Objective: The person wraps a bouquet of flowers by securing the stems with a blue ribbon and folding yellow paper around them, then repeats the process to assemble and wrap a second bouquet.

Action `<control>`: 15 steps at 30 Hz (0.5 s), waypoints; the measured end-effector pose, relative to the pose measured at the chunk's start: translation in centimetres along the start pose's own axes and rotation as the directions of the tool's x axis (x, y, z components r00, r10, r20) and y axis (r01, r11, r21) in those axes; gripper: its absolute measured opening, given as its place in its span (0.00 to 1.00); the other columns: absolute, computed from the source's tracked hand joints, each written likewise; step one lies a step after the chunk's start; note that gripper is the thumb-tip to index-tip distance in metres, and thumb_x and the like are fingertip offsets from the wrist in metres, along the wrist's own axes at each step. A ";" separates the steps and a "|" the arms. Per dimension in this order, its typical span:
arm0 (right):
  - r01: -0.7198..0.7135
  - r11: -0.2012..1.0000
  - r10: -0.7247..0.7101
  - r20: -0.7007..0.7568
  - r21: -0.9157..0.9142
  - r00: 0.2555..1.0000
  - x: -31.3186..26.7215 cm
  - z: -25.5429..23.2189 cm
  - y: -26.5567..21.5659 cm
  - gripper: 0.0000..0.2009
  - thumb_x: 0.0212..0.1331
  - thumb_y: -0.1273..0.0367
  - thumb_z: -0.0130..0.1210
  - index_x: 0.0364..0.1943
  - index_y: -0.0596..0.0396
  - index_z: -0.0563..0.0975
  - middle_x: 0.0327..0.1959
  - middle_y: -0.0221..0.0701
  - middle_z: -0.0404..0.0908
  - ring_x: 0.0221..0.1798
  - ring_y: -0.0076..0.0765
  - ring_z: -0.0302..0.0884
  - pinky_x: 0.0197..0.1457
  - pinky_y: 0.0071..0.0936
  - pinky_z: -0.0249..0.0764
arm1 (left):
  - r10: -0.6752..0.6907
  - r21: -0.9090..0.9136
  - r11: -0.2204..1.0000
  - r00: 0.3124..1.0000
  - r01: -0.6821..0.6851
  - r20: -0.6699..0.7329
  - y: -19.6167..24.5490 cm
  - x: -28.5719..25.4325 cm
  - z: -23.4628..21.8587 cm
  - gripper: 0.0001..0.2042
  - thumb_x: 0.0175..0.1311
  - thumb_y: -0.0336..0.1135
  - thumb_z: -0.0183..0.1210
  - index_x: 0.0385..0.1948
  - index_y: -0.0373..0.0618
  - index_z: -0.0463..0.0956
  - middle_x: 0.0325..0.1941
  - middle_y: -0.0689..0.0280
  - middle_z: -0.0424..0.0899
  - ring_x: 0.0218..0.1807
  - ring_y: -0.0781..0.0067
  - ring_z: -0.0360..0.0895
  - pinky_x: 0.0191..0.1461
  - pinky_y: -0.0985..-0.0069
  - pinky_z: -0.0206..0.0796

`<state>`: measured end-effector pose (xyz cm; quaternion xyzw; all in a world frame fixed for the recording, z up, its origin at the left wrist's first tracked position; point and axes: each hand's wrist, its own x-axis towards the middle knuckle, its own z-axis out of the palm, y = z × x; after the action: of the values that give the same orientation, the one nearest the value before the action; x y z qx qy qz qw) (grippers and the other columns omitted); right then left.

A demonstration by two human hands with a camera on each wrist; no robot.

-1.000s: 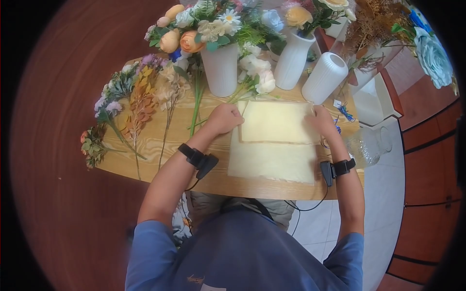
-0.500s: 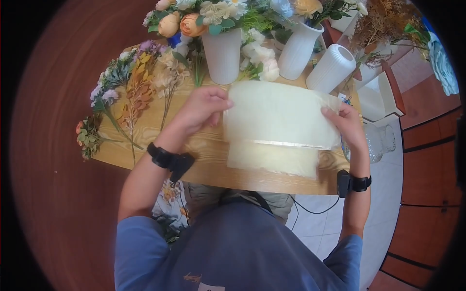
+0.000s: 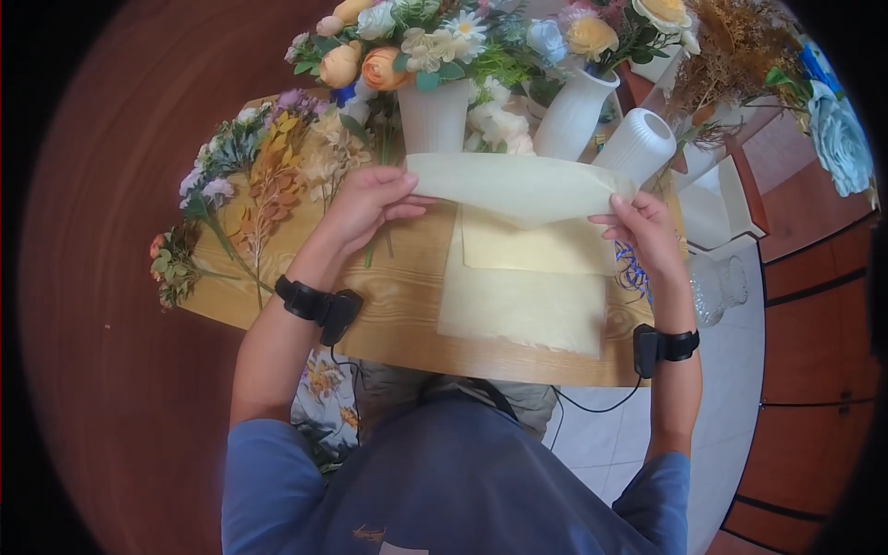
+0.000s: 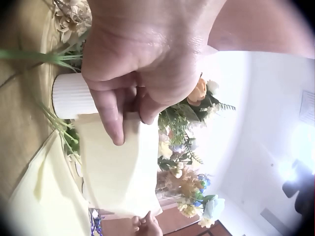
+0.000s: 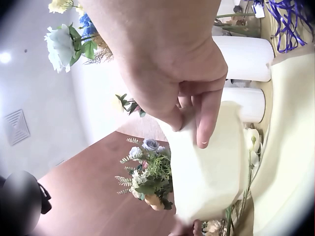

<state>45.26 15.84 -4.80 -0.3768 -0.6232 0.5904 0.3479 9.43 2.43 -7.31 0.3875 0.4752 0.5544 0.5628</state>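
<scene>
Between my two hands a pale yellow sheet of wrapping paper (image 3: 513, 180) is held up over the table, seen nearly edge-on from the head. My left hand (image 3: 372, 203) pinches its left end between thumb and fingers; the other fingers stick out loosely. At the opposite end, my right hand (image 3: 647, 231) pinches the corner the same way. In the left wrist view the paper (image 4: 115, 169) hangs down from the fingertips. Below it, more pale yellow sheets (image 3: 523, 310) lie overlapping on the wooden table (image 3: 398, 296).
White ribbed vases (image 3: 435, 120) stand at the back, some with artificial flowers (image 3: 379, 69). Loose flower stems (image 3: 268, 176) lie on the left. Blue ribbon (image 3: 632, 276) and a clear glass vase (image 3: 717, 287) are at the right.
Both hands have lifted a sheet off the pile. It first faced the head camera broadly, then tipped to a narrow band farther back, uncovering the sheets underneath.
</scene>
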 end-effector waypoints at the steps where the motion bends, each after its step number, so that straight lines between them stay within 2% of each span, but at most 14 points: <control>1: 0.010 1.000 -0.010 0.046 -0.004 0.999 0.0 0.1 0.1 0.13 0.66 0.65 0.53 0.45 0.62 0.77 0.37 0.34 0.83 0.37 0.26 0.84 0.32 0.15 0.78 | 0.013 -0.015 1.000 1.000 -0.013 0.009 -0.1 0.1 -0.5 0.12 0.69 0.34 0.53 0.44 0.32 0.77 0.45 0.56 0.82 0.47 0.66 0.82 0.49 0.76 0.75; 2: 0.019 1.000 -0.019 0.093 -0.008 0.995 0.0 0.2 0.1 0.14 0.68 0.65 0.51 0.47 0.61 0.76 0.40 0.36 0.83 0.40 0.27 0.84 0.35 0.16 0.79 | 0.026 -0.030 0.999 1.000 -0.025 0.017 -0.3 0.2 -0.8 0.12 0.69 0.33 0.53 0.43 0.31 0.77 0.45 0.55 0.83 0.47 0.67 0.81 0.50 0.76 0.75; 6: -0.020 1.000 0.019 0.083 0.013 0.996 0.1 0.4 0.0 0.15 0.68 0.64 0.49 0.47 0.63 0.76 0.41 0.36 0.83 0.39 0.27 0.83 0.37 0.17 0.80 | 0.044 -0.008 0.999 0.999 -0.044 0.009 -0.6 -0.1 -0.9 0.11 0.68 0.32 0.54 0.42 0.31 0.78 0.44 0.56 0.83 0.47 0.68 0.81 0.51 0.75 0.75; 8: -0.021 0.978 0.013 0.038 0.206 0.999 -0.1 0.5 -0.1 0.14 0.67 0.63 0.51 0.42 0.64 0.78 0.37 0.36 0.83 0.35 0.27 0.83 0.37 0.19 0.80 | 0.130 -0.058 0.990 0.991 -0.130 -0.011 -1.2 0.0 -1.4 0.11 0.68 0.31 0.54 0.41 0.31 0.79 0.44 0.56 0.83 0.46 0.69 0.81 0.53 0.74 0.75; 9: -0.022 0.979 0.015 0.036 0.204 0.999 -0.1 0.9 -0.2 0.14 0.67 0.63 0.51 0.42 0.64 0.78 0.37 0.36 0.83 0.35 0.27 0.83 0.37 0.19 0.80 | 0.129 -0.061 0.990 0.992 -0.129 -0.010 -1.2 0.0 -1.4 0.11 0.68 0.31 0.54 0.41 0.31 0.79 0.44 0.56 0.83 0.46 0.69 0.81 0.53 0.74 0.75; 11: 0.011 0.955 0.009 -0.064 0.298 0.998 -0.3 1.9 -0.4 0.14 0.67 0.64 0.52 0.41 0.64 0.78 0.35 0.35 0.82 0.30 0.26 0.82 0.34 0.18 0.80 | 0.167 -0.069 0.983 0.986 -0.168 -0.018 -1.1 0.1 -1.3 0.11 0.67 0.31 0.55 0.41 0.31 0.79 0.45 0.56 0.83 0.46 0.69 0.81 0.55 0.74 0.74; 15: -0.015 0.975 0.021 -0.024 0.223 1.000 0.1 0.7 -0.2 0.14 0.67 0.63 0.52 0.39 0.63 0.78 0.31 0.33 0.82 0.27 0.25 0.81 0.28 0.17 0.77 | 0.177 -0.077 0.981 0.984 -0.178 -0.016 -1.5 0.5 -1.5 0.11 0.67 0.32 0.55 0.41 0.32 0.79 0.45 0.56 0.83 0.46 0.69 0.81 0.55 0.74 0.74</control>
<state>44.56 15.58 -4.69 -0.3486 -0.5450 0.6548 0.3907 8.39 2.68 -9.19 0.4036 0.4193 0.6222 0.5236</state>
